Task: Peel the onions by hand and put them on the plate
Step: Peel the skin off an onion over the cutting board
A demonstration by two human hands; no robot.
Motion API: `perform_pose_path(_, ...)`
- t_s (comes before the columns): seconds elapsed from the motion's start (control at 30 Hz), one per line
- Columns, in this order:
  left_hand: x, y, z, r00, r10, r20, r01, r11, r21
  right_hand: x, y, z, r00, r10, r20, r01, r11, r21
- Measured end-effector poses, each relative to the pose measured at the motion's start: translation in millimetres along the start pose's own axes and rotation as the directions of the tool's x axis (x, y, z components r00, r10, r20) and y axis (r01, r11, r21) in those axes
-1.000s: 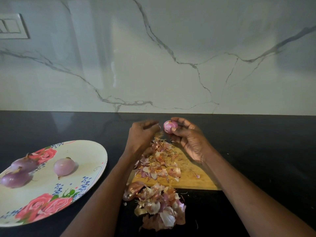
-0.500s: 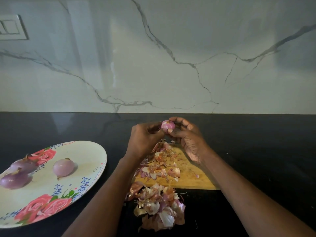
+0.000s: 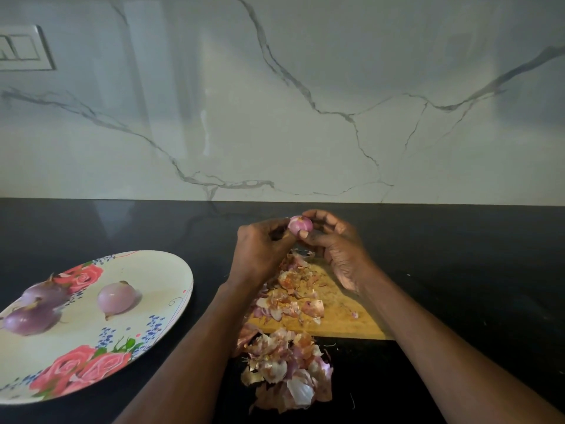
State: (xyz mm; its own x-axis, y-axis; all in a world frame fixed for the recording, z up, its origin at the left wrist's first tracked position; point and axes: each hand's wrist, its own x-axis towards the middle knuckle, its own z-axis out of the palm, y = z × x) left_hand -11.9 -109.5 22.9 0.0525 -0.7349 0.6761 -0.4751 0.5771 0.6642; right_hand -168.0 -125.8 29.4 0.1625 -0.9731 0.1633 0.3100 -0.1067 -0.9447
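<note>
Since a second ago, the left hand (image 3: 260, 249) has closed in from a small gap and now meets the small pink, partly peeled onion (image 3: 300, 224), which has been turned a little in the grip. That onion is held in the air above the far end of the wooden chopping board (image 3: 342, 316), between both hands.

Right hand (image 3: 336, 243): fingers curled round the far and right side of the onion, thumb under its near face, holding it firmly. Left hand: fingers bent in at the onion's left side, pinching either its edge or a strip of skin; which one cannot be told from here.

Handling assessment: the onion is judged light, firm and rounded. The bared flesh looks glossy and is likely slippery; the remaining skin is thin and will probably tear in pieces rather than lift whole. Best hold is a cradle round the body with one hand while the other nips loose skin at the tip end and pulls toward the root.

Three peeled purple onions (image 3: 116, 298) already lie on the white oval plate with pink roses (image 3: 171, 264), left on the black counter (image 3: 474, 270). Heaps of papery onion skins (image 3: 287, 368) cover the board and spill onto the counter at its near edge.
</note>
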Motion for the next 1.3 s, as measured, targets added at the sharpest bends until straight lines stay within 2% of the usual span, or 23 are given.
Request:
perform_pose_path(0.27, 1.9, 0.0, -1.1, 1.0, -0.027, -0.002, 0.027, 1.0, 0.012, -1.4, -0.2, 0.4, 1.0, 0.001, 0.015, -0.001, 0.999, 0.033)
perform_pose_path(0.4, 2.0, -2.7, -2.6, 0.995, -0.083, -0.054, 0.083, 0.996, -0.012, -3.0, 1.3, 0.0, 0.999, 0.022, 0.043, -0.024, 0.999, 0.039)
perform_pose_path(0.57, 5.2, -1.2, -2.5, 0.992, -0.115, -0.06, 0.112, 0.992, -0.05, -0.3, 0.4, -1.0, 0.996, 0.047, 0.072, -0.057, 0.989, 0.135)
perform_pose_path(0.67, 9.3, -6.0, -2.7, 0.977, -0.192, -0.097, 0.187, 0.981, -0.056, 1.9, -2.1, -0.2, 0.994, 0.049, 0.098, -0.067, 0.979, 0.193)
perform_pose_path(0.87, 8.8, -21.1, 0.7, 0.965, -0.261, 0.042, 0.26, 0.965, 0.011, 2.3, -1.5, -2.3, 0.998, 0.039, 0.051, -0.049, 0.976, 0.214)
perform_pose_path(0.97, 12.2, -16.6, -0.2, 0.965, -0.254, 0.058, 0.253, 0.967, 0.03, 3.6, -1.4, -2.9, 0.999, 0.042, 0.004, -0.042, 0.979, 0.2)
perform_pose_path(1.03, 12.4, -10.4, -2.5, 0.967, -0.248, 0.062, 0.25, 0.968, -0.034, 3.1, -1.2, -3.7, 0.999, 0.039, -0.013, -0.036, 0.981, 0.189)
perform_pose_path(1.13, 11.3, -7.8, -5.1, 0.953, -0.257, 0.159, 0.287, 0.935, -0.209, 2.4, 0.5, -3.9, 0.999, 0.04, -0.024, -0.035, 0.983, 0.179)
perform_pose_path(1.3, 12.6, -6.9, -2.6, 0.958, -0.238, 0.162, 0.271, 0.934, -0.231, 3.5, 0.6, -3.0, 0.999, 0.038, -0.024, -0.033, 0.983, 0.179)
